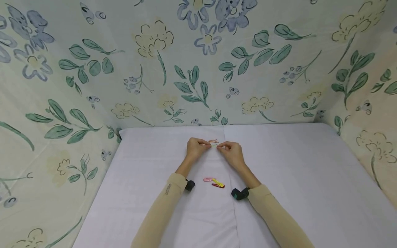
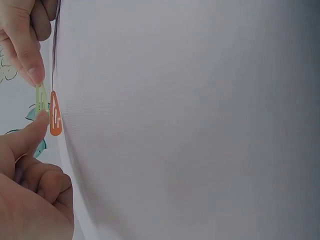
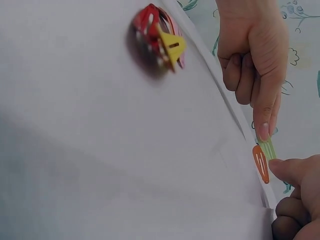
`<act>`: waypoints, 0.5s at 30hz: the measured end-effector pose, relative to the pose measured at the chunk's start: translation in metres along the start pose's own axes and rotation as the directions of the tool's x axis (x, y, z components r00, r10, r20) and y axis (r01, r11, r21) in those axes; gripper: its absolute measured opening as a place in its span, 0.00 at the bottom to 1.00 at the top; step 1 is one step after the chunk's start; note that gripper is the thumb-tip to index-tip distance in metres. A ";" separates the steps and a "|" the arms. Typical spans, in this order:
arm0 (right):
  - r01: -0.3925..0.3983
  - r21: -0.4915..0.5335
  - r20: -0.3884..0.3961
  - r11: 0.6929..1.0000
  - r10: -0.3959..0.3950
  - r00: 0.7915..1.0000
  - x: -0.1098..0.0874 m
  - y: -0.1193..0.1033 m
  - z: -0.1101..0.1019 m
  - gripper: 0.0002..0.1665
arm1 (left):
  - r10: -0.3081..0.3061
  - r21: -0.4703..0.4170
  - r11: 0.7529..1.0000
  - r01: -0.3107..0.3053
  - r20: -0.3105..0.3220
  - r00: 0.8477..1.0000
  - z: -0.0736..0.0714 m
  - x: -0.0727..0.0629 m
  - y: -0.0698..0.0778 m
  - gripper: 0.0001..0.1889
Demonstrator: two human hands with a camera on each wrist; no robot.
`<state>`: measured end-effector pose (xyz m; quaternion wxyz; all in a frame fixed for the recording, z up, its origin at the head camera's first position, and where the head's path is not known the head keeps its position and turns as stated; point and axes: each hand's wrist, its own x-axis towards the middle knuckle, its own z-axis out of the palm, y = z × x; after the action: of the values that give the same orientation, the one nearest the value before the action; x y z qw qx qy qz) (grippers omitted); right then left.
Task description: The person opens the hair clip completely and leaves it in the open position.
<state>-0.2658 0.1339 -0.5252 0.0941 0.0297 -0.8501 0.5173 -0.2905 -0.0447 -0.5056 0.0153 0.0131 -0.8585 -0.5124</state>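
While pinching a green clip [image 1: 214,146] by its left end with the left hand [image 1: 195,150] and its right end with the right hand [image 1: 233,154], probably steadies it. Holds it just on the near side of an orange clip [image 2: 56,129], far along the white cloth [image 1: 279,162]. Nearer, between the sleeves [image 1: 164,206], has pink, yellow and red clips [image 1: 218,183] bunched, perhaps for easy reach.

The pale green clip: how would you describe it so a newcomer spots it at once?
On the white-covered table, look toward the far edge, where the left hand and right hand are close together. Between them, pinched by both, is the pale green clip. Its color, and being held, set it apart from the orange clip next to it.
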 end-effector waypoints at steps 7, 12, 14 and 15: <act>0.017 -0.030 -0.015 0.999 -0.017 1.000 0.008 0.006 0.005 0.06 | -0.029 -0.028 0.999 0.029 -0.003 1.000 0.001 0.006 -0.001 0.03; 0.017 -0.040 -0.029 0.999 -0.019 0.999 0.012 0.006 0.006 0.06 | -0.042 -0.045 0.998 0.043 0.009 0.999 0.001 0.008 -0.001 0.04; 0.011 -0.039 -0.032 0.999 -0.012 0.999 0.012 0.006 0.005 0.06 | -0.043 -0.042 0.998 0.044 0.015 0.999 0.002 0.009 0.000 0.04; 0.006 -0.039 -0.032 0.999 -0.008 0.999 0.012 0.005 0.004 0.06 | -0.045 -0.038 0.998 0.046 0.015 0.999 0.003 0.009 -0.001 0.04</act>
<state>-0.2791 0.1331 -0.5294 0.1100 0.0226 -0.8583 0.5007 -0.3000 -0.0431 -0.5071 -0.0021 0.0287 -0.8481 -0.5290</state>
